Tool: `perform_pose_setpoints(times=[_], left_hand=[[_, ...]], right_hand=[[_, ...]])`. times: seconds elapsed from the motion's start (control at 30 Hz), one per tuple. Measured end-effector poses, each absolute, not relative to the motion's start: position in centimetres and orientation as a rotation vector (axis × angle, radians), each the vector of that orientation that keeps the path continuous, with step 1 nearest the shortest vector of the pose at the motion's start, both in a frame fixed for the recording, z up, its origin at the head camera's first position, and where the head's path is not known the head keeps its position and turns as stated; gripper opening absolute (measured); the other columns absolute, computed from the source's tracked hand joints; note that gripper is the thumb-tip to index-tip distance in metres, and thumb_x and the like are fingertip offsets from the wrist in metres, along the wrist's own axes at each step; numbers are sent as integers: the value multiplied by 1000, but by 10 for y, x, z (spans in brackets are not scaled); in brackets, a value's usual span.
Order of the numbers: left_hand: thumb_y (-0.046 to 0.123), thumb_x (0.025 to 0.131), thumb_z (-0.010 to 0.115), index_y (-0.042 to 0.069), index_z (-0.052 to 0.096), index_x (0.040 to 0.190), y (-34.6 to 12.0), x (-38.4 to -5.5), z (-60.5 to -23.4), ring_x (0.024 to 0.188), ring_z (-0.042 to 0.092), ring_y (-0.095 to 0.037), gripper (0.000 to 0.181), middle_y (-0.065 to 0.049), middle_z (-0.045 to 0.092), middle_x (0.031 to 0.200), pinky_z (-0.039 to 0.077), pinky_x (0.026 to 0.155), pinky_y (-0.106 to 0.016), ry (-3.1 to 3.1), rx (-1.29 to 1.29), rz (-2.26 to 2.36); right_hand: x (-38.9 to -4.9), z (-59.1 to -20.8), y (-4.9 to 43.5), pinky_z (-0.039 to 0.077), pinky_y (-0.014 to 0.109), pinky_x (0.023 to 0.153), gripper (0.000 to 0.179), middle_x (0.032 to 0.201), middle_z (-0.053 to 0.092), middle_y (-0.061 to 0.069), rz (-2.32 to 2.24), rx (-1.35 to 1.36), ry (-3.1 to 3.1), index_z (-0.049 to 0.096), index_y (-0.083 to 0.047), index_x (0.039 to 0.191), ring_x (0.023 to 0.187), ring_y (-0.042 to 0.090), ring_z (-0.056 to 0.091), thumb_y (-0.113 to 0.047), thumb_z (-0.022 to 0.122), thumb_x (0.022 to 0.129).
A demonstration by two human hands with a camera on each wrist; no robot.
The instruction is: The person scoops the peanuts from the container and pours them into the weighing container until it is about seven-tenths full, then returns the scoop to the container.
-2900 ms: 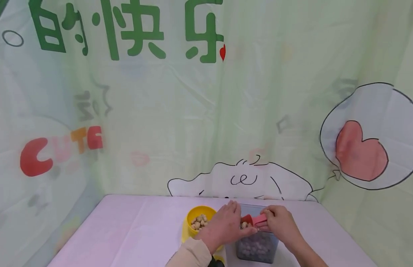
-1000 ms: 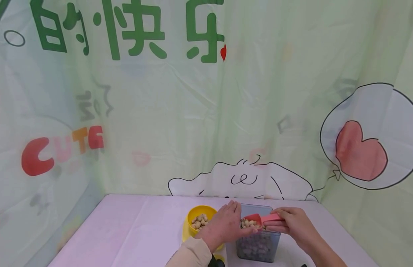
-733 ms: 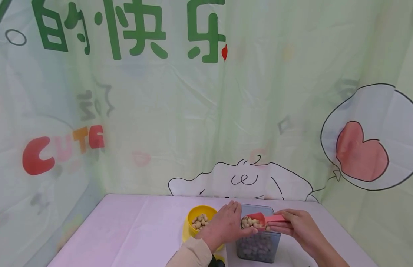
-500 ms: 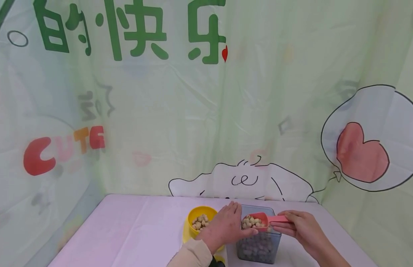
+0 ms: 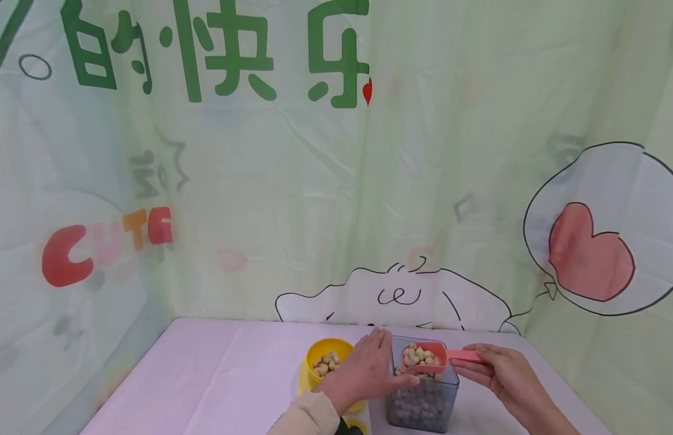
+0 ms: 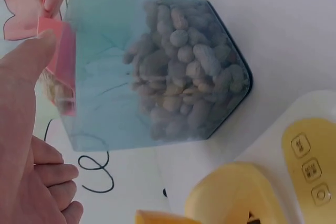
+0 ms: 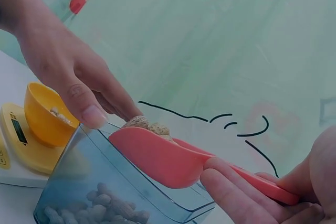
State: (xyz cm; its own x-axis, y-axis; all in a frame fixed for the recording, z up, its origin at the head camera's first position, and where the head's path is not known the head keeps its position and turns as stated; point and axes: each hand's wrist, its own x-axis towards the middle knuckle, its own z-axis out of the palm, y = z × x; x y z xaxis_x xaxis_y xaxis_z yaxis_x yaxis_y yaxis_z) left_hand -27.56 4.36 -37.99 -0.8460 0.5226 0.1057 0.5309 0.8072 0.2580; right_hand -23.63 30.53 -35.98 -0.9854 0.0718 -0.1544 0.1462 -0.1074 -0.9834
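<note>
My right hand (image 5: 507, 377) pinches the handle of a pink scoop (image 7: 157, 161) between thumb and fingers. Unshelled peanuts (image 5: 420, 355) fill the scoop's bowl, which is level with the rim of a clear bluish plastic container (image 6: 102, 77). More peanuts (image 6: 181, 64) lie in the lower part of that container. My left hand (image 5: 363, 368), fingers straight, lies along the container's left rim, its thumb reaching over the near side. Left of it, a yellow bowl (image 7: 39, 119) holding some peanuts sits on a yellow-and-white kitchen scale (image 7: 29, 161). My left hand partly hides bowl and scale in the head view.
A pale pink-white tabletop (image 5: 228, 368) stretches left of the scale and right of the container. Behind it hangs a printed curtain (image 5: 315, 199) with green characters, a balloon and a cartoon outline. Buttons (image 6: 311, 169) show on the scale's front.
My right hand has drawn the scoop rightward and up out of the container's peanuts. The scoop now shows a full load of peanuts. My left hand has stayed at the rim.
</note>
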Motion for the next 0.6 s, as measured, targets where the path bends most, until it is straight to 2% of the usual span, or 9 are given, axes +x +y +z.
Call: perform_pose_setpoints(times=[0.37,0.6], left_hand=[[80,82,51,10,24,158,16,-272,-372,150,29,-21,107,-6,25,164,31,122,-38,-2964,-852,-538],[72,86,56,2,23,156,-6,-272,-373,152,25,-27,105,-14,25,164,30,122,-43,-2930,-842,-542]], right_hand=[[-237,-356,307,59,42,87,46,95,75,10,-2381,264,1925,26,14,145,89,23,76,-14,31,109],[-239,-356,300,59,41,89,45,96,75,11,-2408,236,1856,28,13,144,91,23,75,-14,33,109]])
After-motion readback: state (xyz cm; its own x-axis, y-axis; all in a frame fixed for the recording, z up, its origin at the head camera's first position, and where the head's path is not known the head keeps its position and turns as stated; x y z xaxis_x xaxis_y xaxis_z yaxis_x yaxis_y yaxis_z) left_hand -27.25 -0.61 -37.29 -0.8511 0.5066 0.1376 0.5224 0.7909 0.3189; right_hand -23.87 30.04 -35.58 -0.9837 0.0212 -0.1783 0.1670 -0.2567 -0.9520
